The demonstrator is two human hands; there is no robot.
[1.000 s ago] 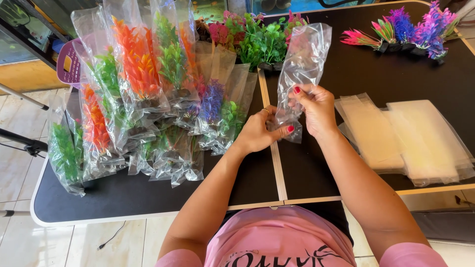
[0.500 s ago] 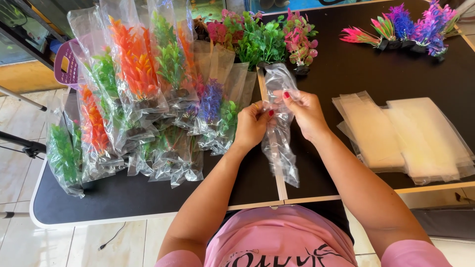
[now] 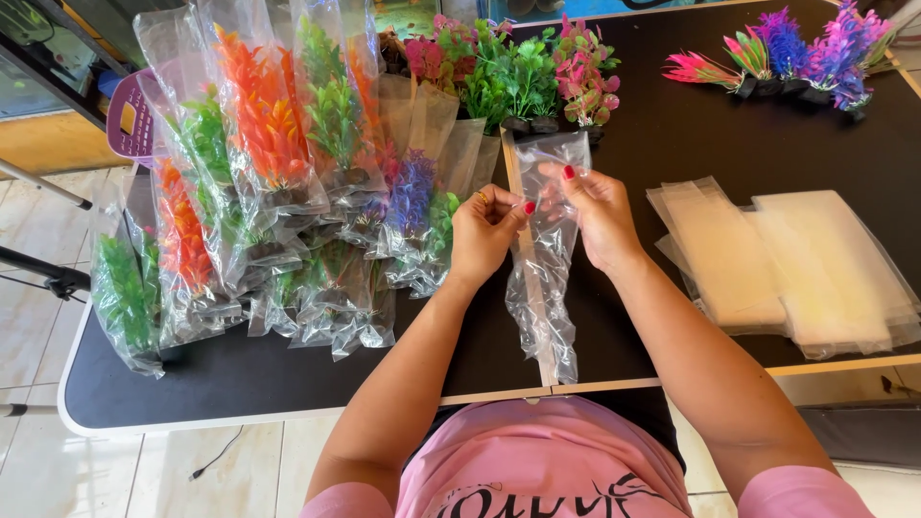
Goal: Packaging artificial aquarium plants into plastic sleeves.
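Bagged plants (image 3: 278,192): heaped on the left of the black table (image 3: 240,384), well clear of the work.
Left hand (image 3: 486,233): pinched shut on one edge of the clear bag (image 3: 547,278).
Clear bag: hanging between both hands above the table's middle seam, empty and crumpled.
Right hand (image 3: 597,213): fingers closed on the opposite edge near the bag's mouth.
Doing it well: judged best to rub the two layers apart near the top.
Flat bags (image 3: 787,264): stacked to the right.

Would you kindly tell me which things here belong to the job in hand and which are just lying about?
In use:
- clear bag, pinched at its top by left hand and right hand
- flat bag stack
- loose plastic plants
- bagged plants

Lying about:
- purple basket
- floor cable
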